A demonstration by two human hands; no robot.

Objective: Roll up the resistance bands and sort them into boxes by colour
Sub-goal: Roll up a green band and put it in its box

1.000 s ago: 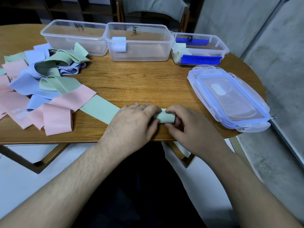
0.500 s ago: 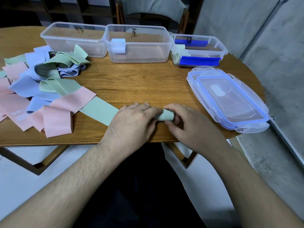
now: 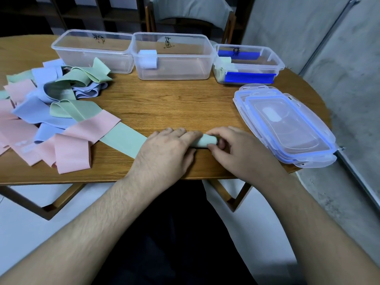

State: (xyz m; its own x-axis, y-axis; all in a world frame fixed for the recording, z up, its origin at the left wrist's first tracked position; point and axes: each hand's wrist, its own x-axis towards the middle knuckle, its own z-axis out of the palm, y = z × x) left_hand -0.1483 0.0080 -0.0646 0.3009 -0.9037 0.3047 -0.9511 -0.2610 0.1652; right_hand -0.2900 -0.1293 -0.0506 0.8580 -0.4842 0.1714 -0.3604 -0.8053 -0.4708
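A pale green resistance band lies flat near the table's front edge, its right end wound into a small roll. My left hand grips the roll from the left with fingers curled over it. My right hand pinches the roll's right end. A heap of pink, blue and green bands covers the left of the table. Three clear boxes stand at the back: the left box looks empty, the middle box holds a blue roll, the right box holds a green roll.
Clear lids with blue seals are stacked on the table's right side, close to my right hand. A chair stands behind the boxes. The wooden table ends at a grey wall on the right.
The roll has turned a little further along the green band. Both hands stay on it, almost where they were.
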